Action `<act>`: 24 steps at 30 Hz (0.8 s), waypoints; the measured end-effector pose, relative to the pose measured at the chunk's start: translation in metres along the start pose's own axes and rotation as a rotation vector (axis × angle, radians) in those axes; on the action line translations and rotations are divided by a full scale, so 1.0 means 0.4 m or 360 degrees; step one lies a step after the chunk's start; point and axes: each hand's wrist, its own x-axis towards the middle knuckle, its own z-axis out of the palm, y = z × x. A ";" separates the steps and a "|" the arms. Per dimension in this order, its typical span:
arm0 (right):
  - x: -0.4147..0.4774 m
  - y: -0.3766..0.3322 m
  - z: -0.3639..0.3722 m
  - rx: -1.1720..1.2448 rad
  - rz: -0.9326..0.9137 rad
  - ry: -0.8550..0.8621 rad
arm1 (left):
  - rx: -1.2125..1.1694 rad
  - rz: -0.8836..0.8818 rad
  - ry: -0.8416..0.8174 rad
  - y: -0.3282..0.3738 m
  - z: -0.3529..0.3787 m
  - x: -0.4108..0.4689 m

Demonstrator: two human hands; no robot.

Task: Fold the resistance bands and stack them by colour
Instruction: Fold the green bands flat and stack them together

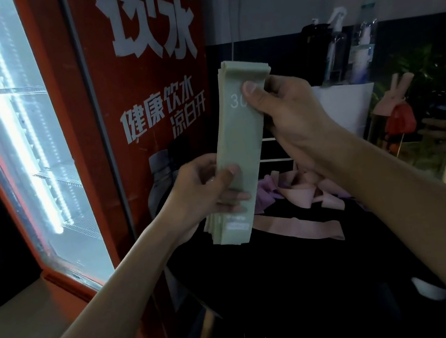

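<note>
One green stack: a bundle of flat green resistance bands (242,149) is standing upright in the air, slightly tilted, above the dark surface. Its layered ends are fanning out at the bottom, and a pale "30" is showing near the top.
Left hand: the left hand (208,193) is clamping the bundle's lower part from the left edge, with thumb and fingertips curling onto the front face.
Right hand: the right hand (288,114) is pinching the upper part, its thumb lying flat on the front beside the print and its fingers wrapping behind.
Loose bands: pink bands (299,195) and purple bands (266,191) are lying tangled in a heap behind the bundle. One long pink band (298,230) is lying stretched flat, nearer the person.
Surface: a black tabletop (287,279) is carrying the loose bands.
Room: a red drinks cooler (154,127) with white lettering is standing just left of the table, its glass door (28,143) glowing white. Spray bottles (338,48), a white container (347,107) and a leafy plant (427,71) are sitting against the far wall.
</note>
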 end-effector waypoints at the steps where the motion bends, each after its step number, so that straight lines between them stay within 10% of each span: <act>1: -0.017 0.006 -0.002 -0.0018 0.0023 -0.0003 | 0.0014 -0.0046 -0.0034 -0.018 0.002 -0.015; 9: -0.205 0.085 -0.024 0.0066 0.0713 -0.0010 | 0.0045 -0.0266 -0.0253 -0.166 0.030 -0.199; 24: -0.276 0.222 -0.001 0.0084 0.1090 0.0151 | 0.0482 -0.0295 -0.0380 -0.210 0.036 -0.307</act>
